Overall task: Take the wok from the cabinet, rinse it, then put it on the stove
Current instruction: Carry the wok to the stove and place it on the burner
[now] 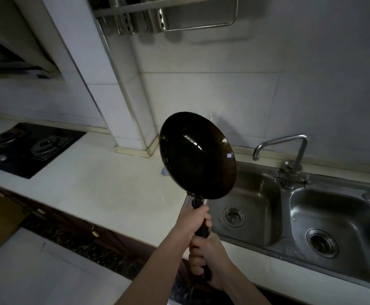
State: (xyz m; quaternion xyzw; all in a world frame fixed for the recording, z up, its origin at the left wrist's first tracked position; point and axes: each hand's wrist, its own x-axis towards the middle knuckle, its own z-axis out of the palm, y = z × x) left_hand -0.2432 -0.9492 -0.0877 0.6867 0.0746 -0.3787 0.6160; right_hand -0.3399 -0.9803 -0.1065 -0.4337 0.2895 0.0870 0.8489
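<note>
Head view: left hand [196,222] and right hand [205,259] clasp tilted wok [197,155] handle

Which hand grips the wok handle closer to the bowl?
The left hand, just under the bowl of the wok; the right hand grips lower, nearer the body.

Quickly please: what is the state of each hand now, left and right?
Left hand: grips the handle of the wok, upper part.
Right hand: grips the same handle, lower end.

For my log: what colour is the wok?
The wok is glossy black, clearest in head view.
</note>
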